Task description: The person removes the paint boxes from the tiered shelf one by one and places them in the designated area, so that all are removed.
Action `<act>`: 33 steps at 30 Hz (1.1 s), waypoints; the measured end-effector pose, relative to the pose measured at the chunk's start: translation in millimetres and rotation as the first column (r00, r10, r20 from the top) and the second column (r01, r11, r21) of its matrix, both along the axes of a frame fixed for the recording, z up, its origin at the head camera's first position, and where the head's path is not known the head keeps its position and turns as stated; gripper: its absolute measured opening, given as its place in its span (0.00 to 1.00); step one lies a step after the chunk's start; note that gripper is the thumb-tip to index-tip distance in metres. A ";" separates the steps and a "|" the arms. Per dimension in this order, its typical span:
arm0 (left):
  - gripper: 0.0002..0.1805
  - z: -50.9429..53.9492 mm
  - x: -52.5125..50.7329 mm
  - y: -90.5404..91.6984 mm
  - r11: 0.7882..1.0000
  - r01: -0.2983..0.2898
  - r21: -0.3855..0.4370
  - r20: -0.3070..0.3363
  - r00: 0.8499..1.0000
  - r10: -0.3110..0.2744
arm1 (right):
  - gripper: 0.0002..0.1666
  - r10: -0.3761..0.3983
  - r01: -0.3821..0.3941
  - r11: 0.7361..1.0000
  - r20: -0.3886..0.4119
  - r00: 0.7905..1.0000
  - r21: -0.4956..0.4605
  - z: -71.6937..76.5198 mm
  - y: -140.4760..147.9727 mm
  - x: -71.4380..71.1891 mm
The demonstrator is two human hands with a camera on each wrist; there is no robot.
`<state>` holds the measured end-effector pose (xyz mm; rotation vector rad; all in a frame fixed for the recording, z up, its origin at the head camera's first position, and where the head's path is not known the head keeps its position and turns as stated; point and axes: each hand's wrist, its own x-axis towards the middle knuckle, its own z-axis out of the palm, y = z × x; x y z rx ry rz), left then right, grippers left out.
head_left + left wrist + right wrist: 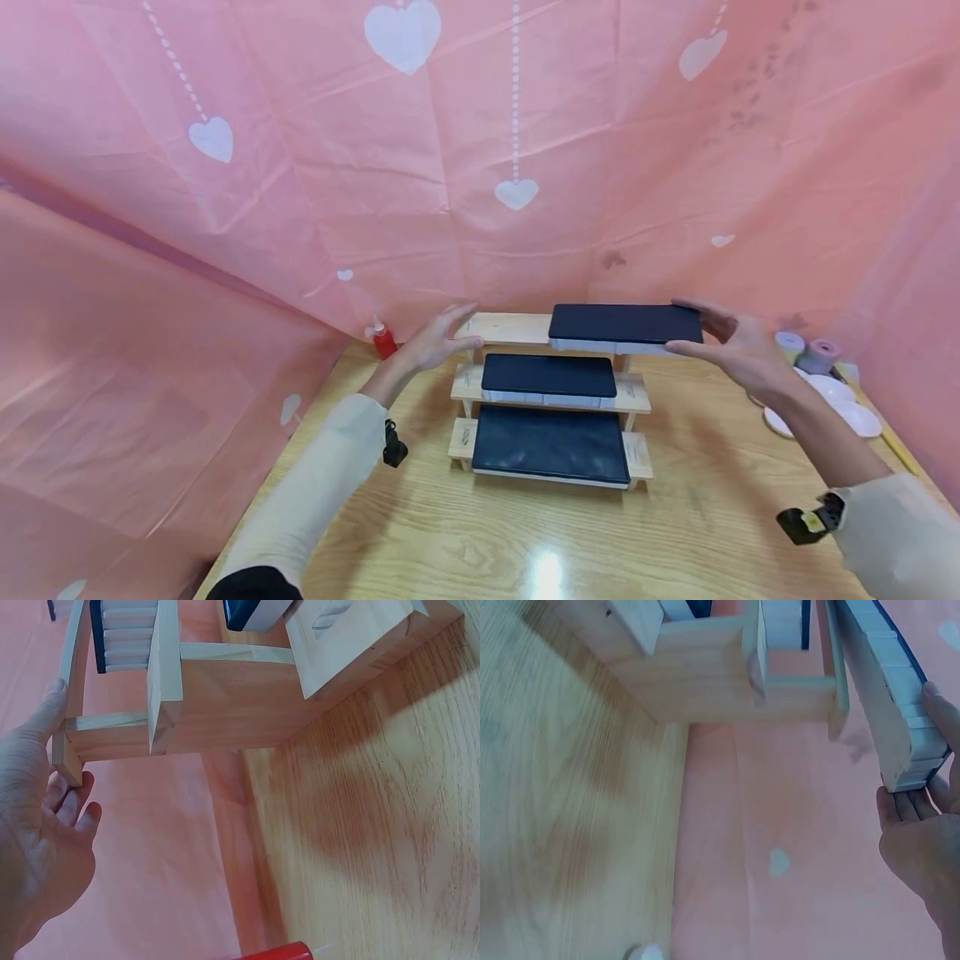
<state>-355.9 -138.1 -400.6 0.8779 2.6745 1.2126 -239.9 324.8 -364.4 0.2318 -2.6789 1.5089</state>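
A three-tier wooden stand is on the table, with a flat navy-topped, white-sided box on each step: a middle box, a larger bottom box and a top box. My right hand holds the top box by its right end, which juts past the shelf. In the right wrist view the white ribbed side of this box slants away from the shelf edge. My left hand grips the top shelf's left end, thumb and fingers on opposite faces of the board in the left wrist view.
A red bottle stands behind the left forearm. Along the table's right edge are rolls, white round dishes and a long yellow stick. Pink cloth hangs behind and at the sides of the wooden table.
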 end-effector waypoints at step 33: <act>0.44 2.0 0.4 2.1 1.000 -0.014 -0.013 0.013 1.000 0.014 | 0.40 -0.182 0.077 0.872 -0.174 0.968 -0.483 -45.5 113.3 54.5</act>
